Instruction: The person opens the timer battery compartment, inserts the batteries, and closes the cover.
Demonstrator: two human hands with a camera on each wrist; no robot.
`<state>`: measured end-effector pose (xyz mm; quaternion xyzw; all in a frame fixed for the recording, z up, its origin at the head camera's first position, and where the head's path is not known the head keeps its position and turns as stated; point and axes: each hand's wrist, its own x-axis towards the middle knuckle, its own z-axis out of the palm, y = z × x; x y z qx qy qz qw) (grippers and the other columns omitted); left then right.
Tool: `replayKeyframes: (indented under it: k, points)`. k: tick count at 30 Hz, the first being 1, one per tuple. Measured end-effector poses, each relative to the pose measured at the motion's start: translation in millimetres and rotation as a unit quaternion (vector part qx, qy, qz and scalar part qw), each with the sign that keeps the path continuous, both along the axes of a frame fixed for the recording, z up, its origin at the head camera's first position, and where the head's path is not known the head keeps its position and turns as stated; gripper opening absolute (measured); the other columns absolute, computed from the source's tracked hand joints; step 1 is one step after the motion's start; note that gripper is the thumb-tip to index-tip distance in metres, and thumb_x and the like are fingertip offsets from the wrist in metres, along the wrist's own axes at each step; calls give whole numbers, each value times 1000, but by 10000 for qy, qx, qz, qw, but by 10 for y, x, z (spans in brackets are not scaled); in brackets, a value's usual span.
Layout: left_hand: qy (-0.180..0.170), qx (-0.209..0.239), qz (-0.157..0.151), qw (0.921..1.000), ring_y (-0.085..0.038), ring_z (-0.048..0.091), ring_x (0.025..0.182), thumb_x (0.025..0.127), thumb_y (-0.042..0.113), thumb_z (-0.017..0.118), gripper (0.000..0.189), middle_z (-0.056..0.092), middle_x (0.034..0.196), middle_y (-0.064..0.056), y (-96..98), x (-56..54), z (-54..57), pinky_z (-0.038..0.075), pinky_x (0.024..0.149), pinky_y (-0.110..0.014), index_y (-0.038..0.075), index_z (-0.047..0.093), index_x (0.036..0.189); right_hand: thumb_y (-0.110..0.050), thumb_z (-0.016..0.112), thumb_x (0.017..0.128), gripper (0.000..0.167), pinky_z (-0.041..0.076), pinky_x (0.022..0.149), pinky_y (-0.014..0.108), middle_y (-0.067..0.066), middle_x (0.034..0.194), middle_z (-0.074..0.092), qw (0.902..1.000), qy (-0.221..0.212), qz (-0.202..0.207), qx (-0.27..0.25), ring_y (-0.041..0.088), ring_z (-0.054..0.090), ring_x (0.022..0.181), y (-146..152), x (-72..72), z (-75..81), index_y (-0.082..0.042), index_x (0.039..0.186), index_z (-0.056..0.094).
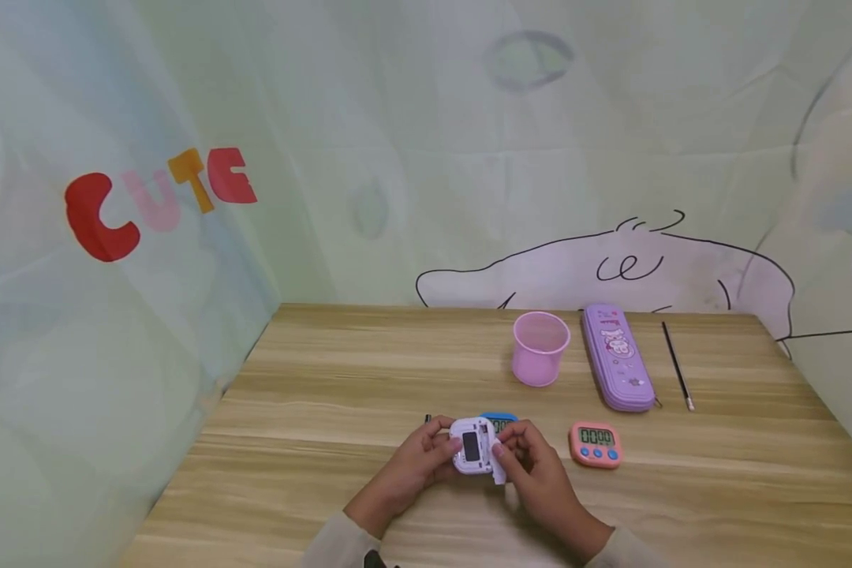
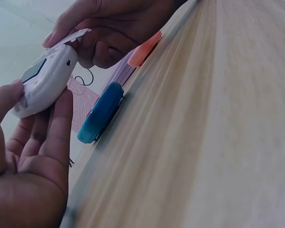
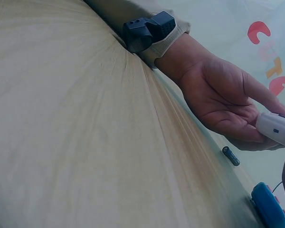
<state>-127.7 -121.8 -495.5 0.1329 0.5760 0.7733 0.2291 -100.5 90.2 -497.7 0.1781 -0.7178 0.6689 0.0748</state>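
My left hand (image 1: 415, 461) holds a white digital timer (image 1: 472, 446) with its back turned up and its battery slot uncovered. Thumb and finger of my right hand (image 1: 539, 473) pinch the white battery cover (image 1: 498, 465), which is tilted at the timer's right edge. In the left wrist view the cover (image 2: 77, 36) stands up at an angle over the end of the timer (image 2: 50, 83); whether it still touches there I cannot tell. A blue timer (image 1: 500, 420) lies just behind, partly hidden. Beyond my left hand is a small dark battery (image 3: 231, 156) on the table.
To the right lies a pink-orange timer (image 1: 596, 445) showing zeros. Farther back stand a pink cup (image 1: 539, 351), a purple pencil case (image 1: 618, 359) and a black pencil (image 1: 678, 366). A printed curtain (image 1: 369, 158) hangs behind the wooden table (image 1: 312, 394).
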Motion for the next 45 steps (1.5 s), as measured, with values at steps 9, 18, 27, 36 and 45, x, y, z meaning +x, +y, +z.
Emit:
replayKeyframes:
  k: [9,18,27,36,45]
  points:
    - [53,214,663,9976,-18,66,99,99,14,56,30,65,113,-10,-2,-9,37,56,89,-35,0,46,125,5,59,93,14,57,60,30,4,78,62,9990,45,440,67,12,61,68,27,1,-5,-2,103,51]
    - [-116,427,1184,9920,-17,65,97,99,14,56,30,64,114,-8,-1,-8,80,56,86,-31,1,45,124,0,67,90,19,56,64,27,0,86,62,9937,585,866,395,11,61,75,26,-6,-68,-10,101,56]
    - [-54,596,1193,9911,-17,64,99,100,16,56,33,62,118,-8,-17,-5,88,56,87,-30,1,43,126,2,69,87,19,57,61,26,-1,82,64,9791,897,1474,1076,6,61,72,-6,1,-92,-9,102,64]
    - [67,767,1068,9913,-15,64,98,100,16,55,26,63,117,-6,-30,-6,68,56,86,-29,6,47,123,6,71,81,21,55,61,23,-2,81,62,9686,1282,1359,1641,3,58,72,-54,100,113,-9,95,66]
    - [-58,736,1135,9908,-15,64,97,101,16,54,26,63,115,-5,-31,0,88,56,85,-28,6,45,123,7,72,80,22,53,56,22,-1,80,61,9663,1378,1273,1763,5,57,69,-53,104,166,-8,94,65]
